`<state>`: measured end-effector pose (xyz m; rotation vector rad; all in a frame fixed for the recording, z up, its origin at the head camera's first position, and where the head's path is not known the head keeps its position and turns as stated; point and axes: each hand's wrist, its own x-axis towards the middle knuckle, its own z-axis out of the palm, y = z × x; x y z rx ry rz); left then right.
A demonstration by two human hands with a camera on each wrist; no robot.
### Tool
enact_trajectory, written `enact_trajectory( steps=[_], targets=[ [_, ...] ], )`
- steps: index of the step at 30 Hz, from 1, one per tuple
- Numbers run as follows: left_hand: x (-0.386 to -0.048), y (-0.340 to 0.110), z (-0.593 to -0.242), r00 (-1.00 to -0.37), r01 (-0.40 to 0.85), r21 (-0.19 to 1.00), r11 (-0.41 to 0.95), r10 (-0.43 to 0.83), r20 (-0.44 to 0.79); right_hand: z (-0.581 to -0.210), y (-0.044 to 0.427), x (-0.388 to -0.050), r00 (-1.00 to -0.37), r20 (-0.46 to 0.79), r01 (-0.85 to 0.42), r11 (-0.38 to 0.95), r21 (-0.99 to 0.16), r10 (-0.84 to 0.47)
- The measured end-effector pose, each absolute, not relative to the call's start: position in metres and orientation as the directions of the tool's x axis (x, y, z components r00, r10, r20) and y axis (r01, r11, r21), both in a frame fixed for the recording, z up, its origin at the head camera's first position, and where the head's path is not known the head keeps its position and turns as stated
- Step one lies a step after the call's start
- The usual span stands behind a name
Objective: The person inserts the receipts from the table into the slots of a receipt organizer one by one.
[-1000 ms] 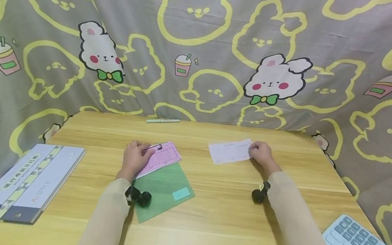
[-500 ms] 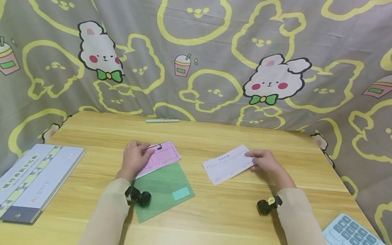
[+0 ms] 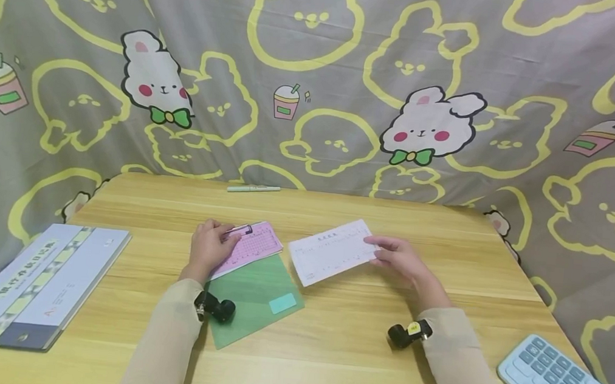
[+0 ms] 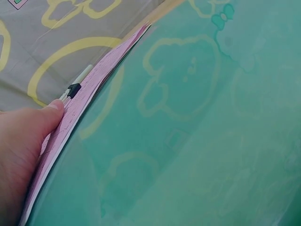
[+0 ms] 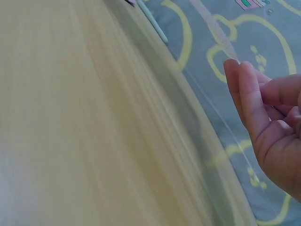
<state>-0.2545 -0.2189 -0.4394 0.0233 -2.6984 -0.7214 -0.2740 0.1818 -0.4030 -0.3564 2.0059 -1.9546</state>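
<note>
My left hand (image 3: 211, 249) grips the left end of a stack of pink slips (image 3: 259, 246), thumb on top beside a metal clip with a black tip (image 4: 74, 89). Those slips lie along the far edge of a translucent green folder (image 3: 253, 309), which fills most of the left wrist view. My right hand (image 3: 400, 262) pinches the right end of a white printed slip (image 3: 329, 252) between thumb and fingers. The slip is tilted, to the right of the pink stack and apart from it. Only a thin strip of it shows in the right wrist view.
A pale green pen (image 3: 254, 188) lies at the table's back edge. A thick blue-and-white binder (image 3: 41, 284) rests at the left, and a light blue calculator (image 3: 565, 379) at the front right. A patterned curtain (image 3: 316, 95) closes off the back and sides.
My right hand has lifted the white slip off the table and carried it left, nearer the pink slips, turning it on the way. The left hand has stayed in place.
</note>
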Motion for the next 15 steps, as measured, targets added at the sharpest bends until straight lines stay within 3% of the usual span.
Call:
enact_trajectory(
  steps=[15],
  targets=[
    [-0.257,-0.222,-0.442,-0.934,0.085,0.501,0.861,-0.107,0.342,-0.411,0.106,-0.278,-0.909,-0.083,0.072,0.042,-0.997,-0.408]
  ],
)
